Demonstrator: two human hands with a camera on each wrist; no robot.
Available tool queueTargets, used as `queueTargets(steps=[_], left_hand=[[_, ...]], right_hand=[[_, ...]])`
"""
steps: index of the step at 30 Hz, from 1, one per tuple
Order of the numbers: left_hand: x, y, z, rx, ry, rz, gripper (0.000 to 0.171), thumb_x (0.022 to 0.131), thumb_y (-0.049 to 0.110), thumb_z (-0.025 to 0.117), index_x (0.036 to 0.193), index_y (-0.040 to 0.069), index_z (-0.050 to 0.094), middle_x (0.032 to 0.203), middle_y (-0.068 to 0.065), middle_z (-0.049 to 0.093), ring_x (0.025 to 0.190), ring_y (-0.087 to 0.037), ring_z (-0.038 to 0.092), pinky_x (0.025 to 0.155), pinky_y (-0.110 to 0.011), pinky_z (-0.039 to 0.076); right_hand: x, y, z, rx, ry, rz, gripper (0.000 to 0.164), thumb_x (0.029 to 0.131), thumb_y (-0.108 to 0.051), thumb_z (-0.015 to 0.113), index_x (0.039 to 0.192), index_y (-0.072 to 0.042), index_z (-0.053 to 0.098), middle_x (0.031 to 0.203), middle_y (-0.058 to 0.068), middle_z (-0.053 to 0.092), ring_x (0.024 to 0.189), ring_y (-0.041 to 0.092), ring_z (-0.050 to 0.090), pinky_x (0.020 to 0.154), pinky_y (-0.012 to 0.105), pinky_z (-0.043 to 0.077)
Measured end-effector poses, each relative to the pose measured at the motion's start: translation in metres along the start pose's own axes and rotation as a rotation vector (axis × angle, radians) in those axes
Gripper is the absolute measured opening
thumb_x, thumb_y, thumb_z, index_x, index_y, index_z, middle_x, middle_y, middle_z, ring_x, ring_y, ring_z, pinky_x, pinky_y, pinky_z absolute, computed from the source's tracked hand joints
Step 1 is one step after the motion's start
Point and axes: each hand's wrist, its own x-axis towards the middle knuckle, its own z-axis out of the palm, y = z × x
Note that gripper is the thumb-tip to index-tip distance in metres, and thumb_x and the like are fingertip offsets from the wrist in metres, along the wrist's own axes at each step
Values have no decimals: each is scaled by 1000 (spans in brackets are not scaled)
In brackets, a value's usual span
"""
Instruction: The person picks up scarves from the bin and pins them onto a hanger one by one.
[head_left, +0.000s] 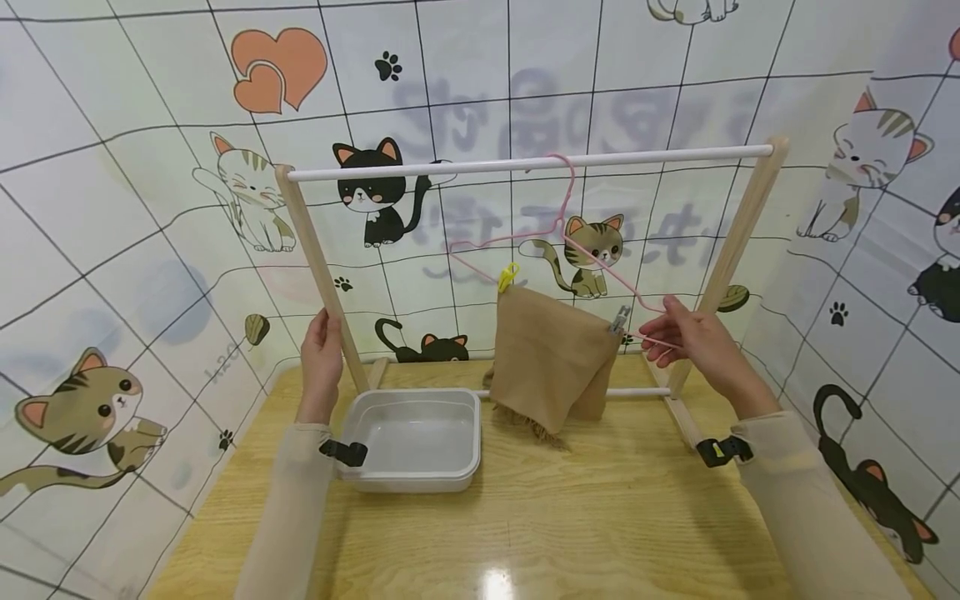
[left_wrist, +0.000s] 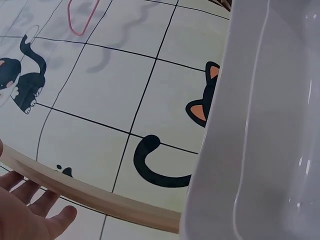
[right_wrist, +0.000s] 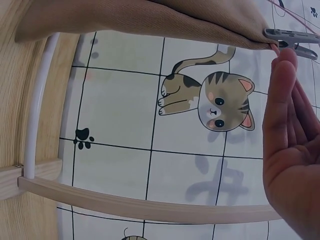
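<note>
A pink hanger (head_left: 600, 261) hooks over the rack's white rod (head_left: 465, 167). From its lower bar hangs a brown cloth (head_left: 551, 358) with a fringed lower edge. A yellow clip (head_left: 507, 277) holds the cloth's left corner, and a grey clothespin (right_wrist: 295, 36) holds the right one. My right hand (head_left: 693, 346) pinches the right end of the hanger, close beside that clothespin. At the rack's left side, my left hand (head_left: 322, 358) holds the wooden post (head_left: 309, 237), its fingers (left_wrist: 42, 202) along one side; most of the thumb is out of the left wrist view.
A white plastic basin (head_left: 412, 482) stands on the wooden table (head_left: 540, 533), in front of the rack's left foot. The right post (head_left: 738, 229) stands behind my right hand. A cat-print sheet (head_left: 472, 75) encloses the back and sides.
</note>
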Motion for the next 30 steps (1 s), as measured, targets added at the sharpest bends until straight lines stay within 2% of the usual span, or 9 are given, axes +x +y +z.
queueTargets(steps=[4, 9, 13, 19, 24, 26, 30], left_hand=[[-9, 3, -4, 26, 7, 52, 62, 108, 46, 41, 160, 12, 32, 159, -12, 43, 147, -26, 39, 123, -46, 29], [-18, 9, -7, 116, 25, 81, 65, 108, 49, 40, 160, 11, 33, 161, -11, 41, 152, -28, 32, 125, -48, 26], [-26, 14, -10, 178, 53, 103, 63, 109, 49, 40, 158, 10, 35, 161, -11, 40, 151, -30, 33, 123, -51, 28], [-38, 20, -13, 246, 56, 179, 64, 109, 50, 40, 157, 8, 37, 162, -13, 39, 151, -34, 31, 123, -57, 25], [-50, 26, -15, 305, 70, 245, 62, 109, 47, 42, 155, 7, 41, 161, -16, 40, 152, -37, 31, 122, -61, 24], [-55, 29, -15, 325, 73, 273, 60, 109, 46, 42, 155, 6, 41, 160, -18, 40, 151, -38, 31, 121, -62, 25], [-64, 35, -15, 360, 77, 323, 60, 110, 45, 42, 154, 4, 42, 160, -19, 40, 151, -39, 32, 121, -62, 26]], right_hand=[[-3, 2, -1, -12, 29, -40, 76, 110, -54, 28, 114, 13, 64, 88, 3, 76, 76, 19, 74, 65, 33, 62], [-9, 0, -3, -42, 60, -77, 72, 110, -53, 29, 110, 8, 67, 89, -1, 76, 79, 15, 73, 65, 33, 62], [-14, -4, -3, -65, 87, -103, 73, 110, -51, 27, 115, 9, 67, 92, -2, 75, 81, 14, 72, 64, 31, 61], [-23, -9, -5, -68, 120, -141, 69, 112, -45, 29, 124, 14, 61, 97, -5, 75, 84, 10, 72, 65, 29, 61], [-31, -10, -4, -134, 159, -174, 61, 113, -41, 29, 127, 8, 63, 102, -8, 74, 88, 3, 71, 68, 25, 60], [-34, -10, -3, -174, 178, -180, 59, 113, -40, 29, 129, 4, 63, 108, -5, 73, 91, 0, 69, 71, 21, 59], [-43, -12, -1, -248, 210, -209, 53, 114, -36, 28, 134, -1, 62, 123, 9, 69, 99, -4, 64, 76, 13, 55]])
